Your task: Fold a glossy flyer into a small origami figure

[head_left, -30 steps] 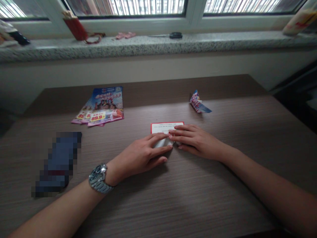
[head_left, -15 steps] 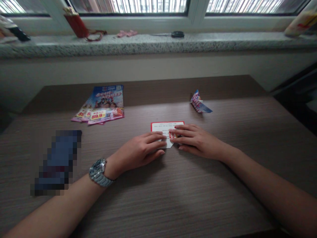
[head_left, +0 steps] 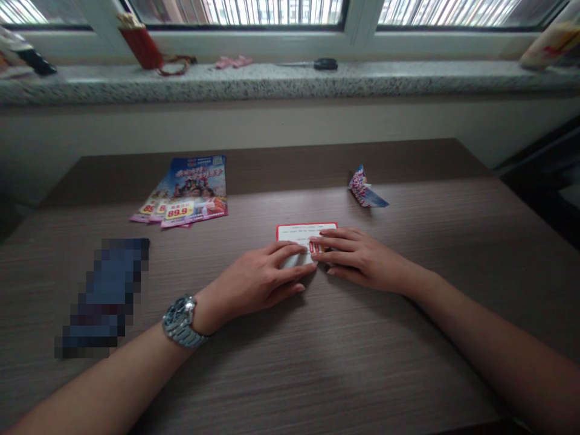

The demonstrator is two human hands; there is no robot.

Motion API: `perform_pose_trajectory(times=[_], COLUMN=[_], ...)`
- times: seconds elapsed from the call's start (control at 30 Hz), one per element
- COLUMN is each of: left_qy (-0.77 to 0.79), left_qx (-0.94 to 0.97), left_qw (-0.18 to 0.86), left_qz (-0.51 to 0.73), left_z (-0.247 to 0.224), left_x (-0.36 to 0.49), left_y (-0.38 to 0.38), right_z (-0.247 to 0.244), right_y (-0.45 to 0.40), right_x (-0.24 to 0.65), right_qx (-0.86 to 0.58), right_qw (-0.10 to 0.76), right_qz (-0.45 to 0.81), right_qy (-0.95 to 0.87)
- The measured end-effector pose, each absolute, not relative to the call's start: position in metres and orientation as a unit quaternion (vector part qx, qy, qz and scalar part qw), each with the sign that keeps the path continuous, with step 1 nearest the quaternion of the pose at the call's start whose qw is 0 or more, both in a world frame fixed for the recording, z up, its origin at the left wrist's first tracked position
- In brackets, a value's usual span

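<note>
A folded paper flyer, white with printed text and a red border, lies on the table in front of me. My left hand rests on its left and near part, fingers stretched and spread, one fingertip at the near edge. From the other side my right hand lies over the right part, its fingers extended flat and pointing left. Both hands cover much of the paper, so its right and near edges are partly hidden. A metal watch is on my left wrist.
A folded colourful paper piece stands beyond my right hand. Several printed flyers lie fanned at the back left, and a blurred dark rectangular object lies left. The windowsill holds a red container and a screwdriver-like tool.
My left hand's fingers have spread, and one finger has moved right and nearer along the paper's near edge. The right hand and the flyer stay in place.
</note>
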State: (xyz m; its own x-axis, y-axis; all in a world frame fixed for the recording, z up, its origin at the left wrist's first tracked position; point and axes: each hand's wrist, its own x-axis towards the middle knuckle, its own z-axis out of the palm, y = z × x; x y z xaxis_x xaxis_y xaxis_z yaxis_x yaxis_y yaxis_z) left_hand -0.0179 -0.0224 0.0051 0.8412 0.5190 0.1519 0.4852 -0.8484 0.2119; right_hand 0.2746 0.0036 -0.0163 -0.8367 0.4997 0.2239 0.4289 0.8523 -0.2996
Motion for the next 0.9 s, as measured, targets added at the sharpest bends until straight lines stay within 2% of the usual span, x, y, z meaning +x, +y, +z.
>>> perform_pose_trajectory(times=[0.57,0.9], left_qy=[0.262,0.251], left_qx=[0.959,0.953], left_qw=[0.061,0.108], left_qz=[0.087,0.129], left_z=[0.0048,0.0007], left_x=[-0.0155,-0.0137], left_y=[-0.0230,-0.0212], right_z=[-0.0155,-0.0149], right_y=[0.0046,0.0057], right_x=[0.2732,0.2723], right_qx=[-0.243,-0.240], right_qw=[0.157,0.166], right_qz=[0.123,0.138], right_qy=[-0.949,-0.947])
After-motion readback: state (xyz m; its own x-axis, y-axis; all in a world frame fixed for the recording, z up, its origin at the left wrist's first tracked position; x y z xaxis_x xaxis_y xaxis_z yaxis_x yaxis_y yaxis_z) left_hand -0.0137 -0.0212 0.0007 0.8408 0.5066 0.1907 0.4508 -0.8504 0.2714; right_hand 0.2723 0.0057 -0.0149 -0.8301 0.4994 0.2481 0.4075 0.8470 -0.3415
